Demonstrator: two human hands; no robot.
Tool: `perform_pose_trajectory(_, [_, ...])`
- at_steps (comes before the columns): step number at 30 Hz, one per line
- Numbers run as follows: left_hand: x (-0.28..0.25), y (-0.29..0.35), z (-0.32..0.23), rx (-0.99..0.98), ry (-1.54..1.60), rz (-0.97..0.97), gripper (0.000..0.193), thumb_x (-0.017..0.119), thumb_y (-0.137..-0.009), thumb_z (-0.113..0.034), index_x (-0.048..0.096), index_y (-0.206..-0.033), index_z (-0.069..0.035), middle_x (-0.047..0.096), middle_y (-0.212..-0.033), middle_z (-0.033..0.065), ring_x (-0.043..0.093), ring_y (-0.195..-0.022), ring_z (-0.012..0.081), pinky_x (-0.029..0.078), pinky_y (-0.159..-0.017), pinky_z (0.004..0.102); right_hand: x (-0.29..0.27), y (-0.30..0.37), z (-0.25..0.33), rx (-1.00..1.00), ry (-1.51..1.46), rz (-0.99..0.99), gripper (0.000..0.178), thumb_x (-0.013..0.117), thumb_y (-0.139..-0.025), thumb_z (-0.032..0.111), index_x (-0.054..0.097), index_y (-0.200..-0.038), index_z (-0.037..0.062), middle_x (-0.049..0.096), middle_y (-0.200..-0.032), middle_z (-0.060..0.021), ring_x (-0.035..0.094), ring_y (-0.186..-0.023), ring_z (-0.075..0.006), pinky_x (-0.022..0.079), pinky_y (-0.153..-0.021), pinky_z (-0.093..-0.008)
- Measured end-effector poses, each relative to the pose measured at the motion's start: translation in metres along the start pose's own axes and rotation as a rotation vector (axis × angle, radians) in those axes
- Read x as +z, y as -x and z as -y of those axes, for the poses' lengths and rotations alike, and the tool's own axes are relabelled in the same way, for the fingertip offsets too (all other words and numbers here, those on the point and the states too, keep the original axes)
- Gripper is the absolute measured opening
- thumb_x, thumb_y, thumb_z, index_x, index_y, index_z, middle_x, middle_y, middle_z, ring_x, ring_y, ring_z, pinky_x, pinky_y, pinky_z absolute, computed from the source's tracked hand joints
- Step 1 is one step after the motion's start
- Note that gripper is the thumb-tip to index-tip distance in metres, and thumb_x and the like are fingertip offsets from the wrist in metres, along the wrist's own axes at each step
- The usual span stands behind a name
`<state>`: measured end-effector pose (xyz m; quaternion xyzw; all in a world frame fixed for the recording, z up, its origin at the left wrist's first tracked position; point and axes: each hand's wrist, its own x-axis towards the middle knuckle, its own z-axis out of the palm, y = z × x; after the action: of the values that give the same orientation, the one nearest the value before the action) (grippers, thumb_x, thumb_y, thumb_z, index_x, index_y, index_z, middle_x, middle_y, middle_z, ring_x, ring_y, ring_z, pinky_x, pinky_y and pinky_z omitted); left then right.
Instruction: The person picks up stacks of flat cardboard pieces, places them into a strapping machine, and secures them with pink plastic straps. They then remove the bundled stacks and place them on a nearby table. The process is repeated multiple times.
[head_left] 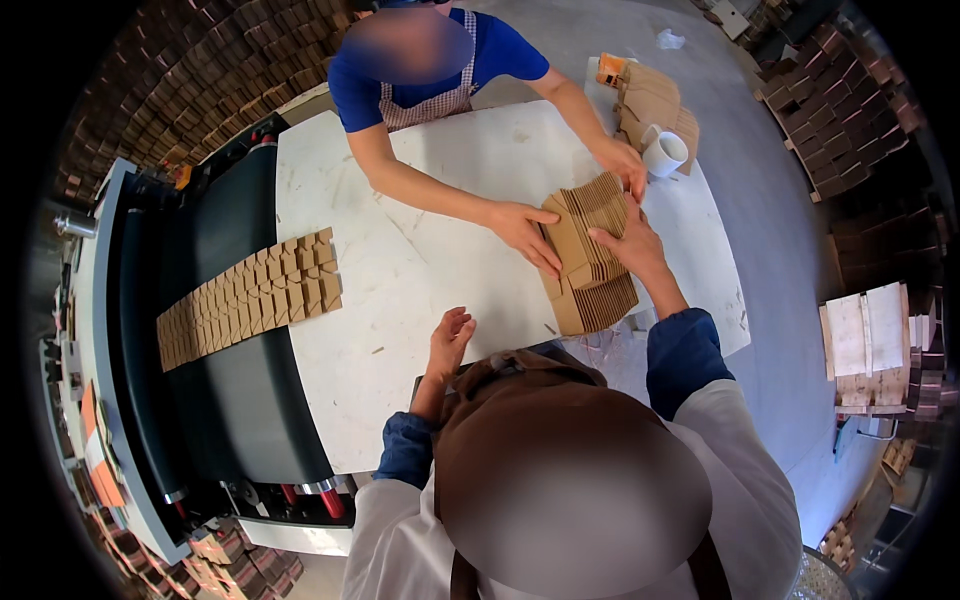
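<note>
A fanned stack of folded brown cardboard pieces (590, 225) lies on the right part of the white table. My right hand (638, 245) grips its right side, the thumb on top and the other fingers along the edge. My left hand (450, 342) is raised near the table's front edge, left of the stack, with loosely bent fingers and nothing in them. Across the table, a co-worker in a blue shirt and checked apron holds the same stack. One co-worker's hand (526, 232) presses its left side; the other (622, 165) is at its far right corner.
A black conveyor belt (225, 400) adjoins the white table (390, 400) on the left. A row of overlapping cardboard pieces (250, 295) reaches from belt to table. A white mug (664, 153) and flat cardboard (648, 100) stand beyond the stack. Piled cardboard (830, 110) lines the room.
</note>
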<state>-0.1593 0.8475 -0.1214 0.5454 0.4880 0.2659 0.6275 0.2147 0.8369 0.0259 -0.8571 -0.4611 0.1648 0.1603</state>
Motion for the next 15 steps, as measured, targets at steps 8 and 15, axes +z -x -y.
perform_pose_trajectory(8, [0.122,-0.034,-0.095,0.406,-0.38,0.305,0.093,0.077,-0.075,-0.036,0.026,-0.142,0.004,0.044,-0.134,0.0288,0.051,-0.119,0.0402,0.045,-0.096,0.0421,0.001,0.001,-0.005,0.006,-0.004,-0.003,0.107,0.069,-0.071,0.06,0.02,-0.147,0.004,0.045,-0.136,-0.0268,0.054,-0.115,-0.0402,0.045,-0.095,-0.045])
perform_pose_trajectory(15, [0.16,-0.047,-0.1,0.335,-0.474,0.099,0.117,0.083,-0.067,-0.038,0.008,-0.146,0.004,0.043,-0.134,0.0323,0.049,-0.12,0.0423,0.045,-0.095,0.0423,0.002,0.008,0.012,-0.098,-0.137,0.122,0.103,0.066,-0.074,0.062,0.022,-0.146,0.0022,0.06,-0.116,-0.0281,0.059,-0.106,-0.042,0.048,-0.089,-0.0438])
